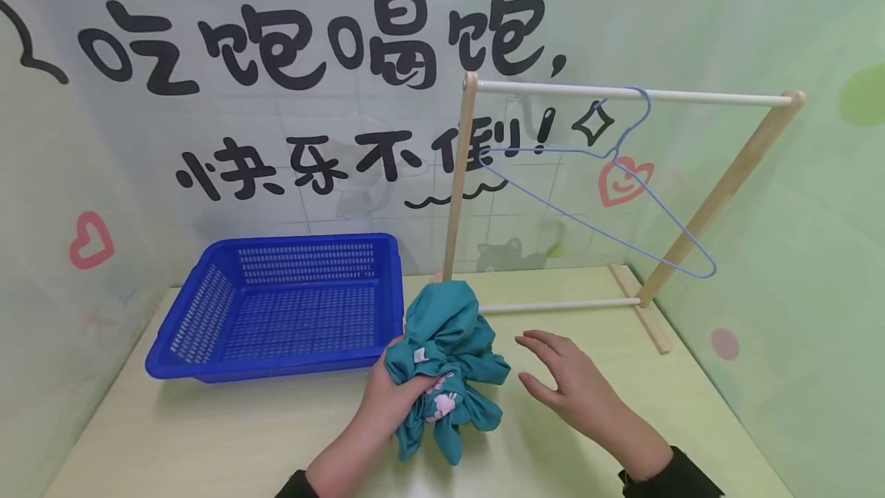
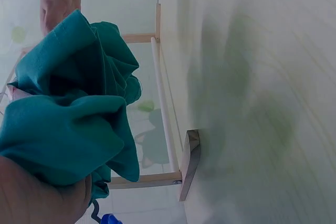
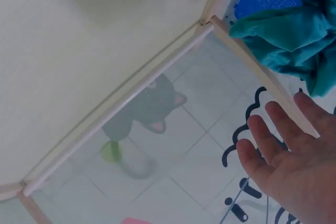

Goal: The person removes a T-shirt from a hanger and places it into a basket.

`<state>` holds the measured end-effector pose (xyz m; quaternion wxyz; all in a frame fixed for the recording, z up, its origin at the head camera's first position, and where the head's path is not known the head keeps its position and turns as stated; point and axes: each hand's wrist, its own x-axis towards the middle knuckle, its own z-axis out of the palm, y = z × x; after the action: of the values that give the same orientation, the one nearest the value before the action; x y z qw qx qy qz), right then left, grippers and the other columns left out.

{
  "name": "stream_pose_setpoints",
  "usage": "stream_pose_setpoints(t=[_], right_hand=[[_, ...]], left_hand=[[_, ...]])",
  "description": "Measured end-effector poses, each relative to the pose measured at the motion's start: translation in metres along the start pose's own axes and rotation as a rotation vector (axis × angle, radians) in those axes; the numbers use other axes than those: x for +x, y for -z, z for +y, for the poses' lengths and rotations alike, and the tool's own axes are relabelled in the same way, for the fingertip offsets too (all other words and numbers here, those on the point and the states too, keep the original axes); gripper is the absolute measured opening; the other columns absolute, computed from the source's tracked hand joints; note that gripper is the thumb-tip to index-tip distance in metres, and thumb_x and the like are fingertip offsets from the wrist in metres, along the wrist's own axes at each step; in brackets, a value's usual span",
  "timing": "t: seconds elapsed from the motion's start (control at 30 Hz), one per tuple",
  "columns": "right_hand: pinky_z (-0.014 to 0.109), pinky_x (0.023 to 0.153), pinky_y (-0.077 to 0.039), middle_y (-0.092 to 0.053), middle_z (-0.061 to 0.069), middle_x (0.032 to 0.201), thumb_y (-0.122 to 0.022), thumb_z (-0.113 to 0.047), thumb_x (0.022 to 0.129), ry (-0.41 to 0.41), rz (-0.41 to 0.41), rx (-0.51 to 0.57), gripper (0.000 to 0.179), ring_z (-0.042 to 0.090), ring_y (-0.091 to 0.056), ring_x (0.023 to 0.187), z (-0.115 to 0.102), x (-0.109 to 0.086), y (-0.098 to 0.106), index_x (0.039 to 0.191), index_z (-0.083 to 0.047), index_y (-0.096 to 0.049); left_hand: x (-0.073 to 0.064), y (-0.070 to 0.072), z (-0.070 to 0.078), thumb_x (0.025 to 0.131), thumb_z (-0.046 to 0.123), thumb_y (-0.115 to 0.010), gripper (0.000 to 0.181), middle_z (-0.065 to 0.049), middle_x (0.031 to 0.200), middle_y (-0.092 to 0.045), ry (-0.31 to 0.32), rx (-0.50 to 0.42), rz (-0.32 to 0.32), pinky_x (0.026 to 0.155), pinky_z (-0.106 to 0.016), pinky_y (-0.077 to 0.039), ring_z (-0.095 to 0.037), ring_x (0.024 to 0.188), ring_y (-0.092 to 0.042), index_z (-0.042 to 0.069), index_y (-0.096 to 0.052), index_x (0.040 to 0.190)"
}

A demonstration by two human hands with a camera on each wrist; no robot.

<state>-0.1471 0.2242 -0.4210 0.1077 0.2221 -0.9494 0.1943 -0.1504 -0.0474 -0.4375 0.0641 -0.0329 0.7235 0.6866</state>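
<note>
A bunched teal cloth garment [image 1: 449, 329] with a pink-and-white print and a small white tag is held above the table by my left hand [image 1: 394, 398], its thumb pressed over the front folds. In the left wrist view the same teal garment [image 2: 79, 129] hides most of that hand's fingers. Just to the right of the cloth, apart from it, my right hand [image 1: 567, 383] hovers with nothing in it. Its fingers [image 3: 262, 135] are spread and slightly bent in the right wrist view. The garment's full shape is hidden by the folds.
A blue plastic basket [image 1: 304, 321] stands at the left on the pale table [image 1: 242, 436]. Behind and right is a rack with wooden posts [image 1: 458, 190] and a white top rod [image 1: 691, 97]. One blue wire hanger [image 1: 594, 229] hangs from that rod. Printed walls enclose the table.
</note>
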Motion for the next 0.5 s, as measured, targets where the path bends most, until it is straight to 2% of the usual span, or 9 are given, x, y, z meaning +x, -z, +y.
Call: stream_pose_setpoints(t=[0.1, 0.2, 0.5], right_hand=[[0.049, 0.095, -0.046, -0.054, 0.006, 0.133, -0.067, -0.036, 0.086, 0.067, 0.002, -0.125, 0.05, 0.027, -0.052, 0.119, 0.004, 0.0, 0.004, 0.131, -0.016, -0.056], [0.051, 0.094, -0.045, -0.053, 0.006, 0.134, -0.068, -0.038, 0.084, 0.096, -0.006, -0.189, 0.052, 0.027, -0.051, 0.12, 0.008, -0.001, 0.007, 0.13, -0.017, -0.056], [0.053, 0.095, -0.044, -0.052, 0.007, 0.135, -0.068, -0.038, 0.085, 0.07, -0.017, -0.177, 0.053, 0.029, -0.05, 0.121, 0.012, -0.003, 0.008, 0.131, -0.017, -0.056]], left_hand=[[0.0, 0.005, 0.006, 0.075, 0.025, -0.08, 0.066, -0.006, 0.13, -0.056, 0.018, -0.014, 0.01, 0.102, -0.046, -0.042, -0.025, 0.117, -0.053, 0.017, -0.049, 0.133], [-0.001, 0.008, 0.009, 0.075, 0.025, -0.08, 0.067, -0.005, 0.132, -0.055, 0.025, -0.018, 0.01, 0.102, -0.046, -0.042, -0.024, 0.117, -0.052, 0.018, -0.048, 0.134], [-0.001, 0.024, 0.026, 0.076, 0.023, -0.079, 0.068, -0.004, 0.135, -0.053, 0.037, -0.04, 0.052, 0.101, -0.043, -0.043, -0.024, 0.118, -0.052, 0.021, -0.046, 0.136]])
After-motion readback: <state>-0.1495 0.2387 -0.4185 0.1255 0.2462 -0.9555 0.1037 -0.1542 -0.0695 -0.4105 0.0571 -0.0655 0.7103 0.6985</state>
